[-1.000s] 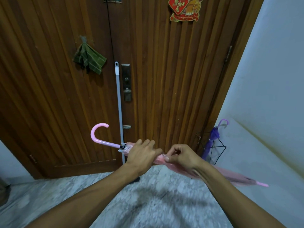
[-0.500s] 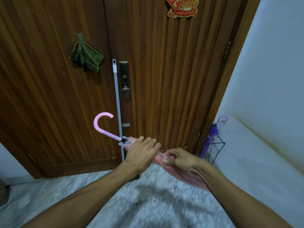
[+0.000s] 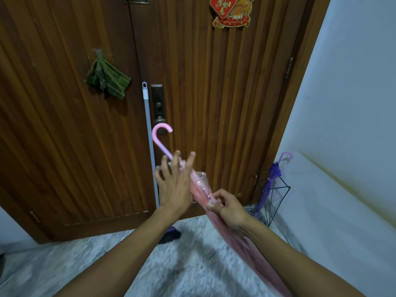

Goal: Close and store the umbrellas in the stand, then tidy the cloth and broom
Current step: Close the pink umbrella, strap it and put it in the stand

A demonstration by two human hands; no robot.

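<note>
Now | pink umbrella (image 3: 199, 189): folded, translucent, tilted | right hand (image 3: 227, 209): pinching canopy

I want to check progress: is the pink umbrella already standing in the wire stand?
No: the pink umbrella is in the person's hands, while only the purple umbrella stands in the wire stand.

Home entryway, just inside the front door. Straight beyond the gripped pink umbrella (image 3: 199, 185): a ribbed wooden double door (image 3: 214, 103) with a metal lock plate (image 3: 158, 103) and a red festive decoration (image 3: 230, 11) stuck up high. Left of the grip, a broom (image 3: 150, 146) propped against the door and a green cloth (image 3: 107, 79) hung above. Right of it, a wire umbrella stand (image 3: 276, 200) against a white wall (image 3: 353, 103). Below, marble-pattern floor (image 3: 182, 264).
</note>
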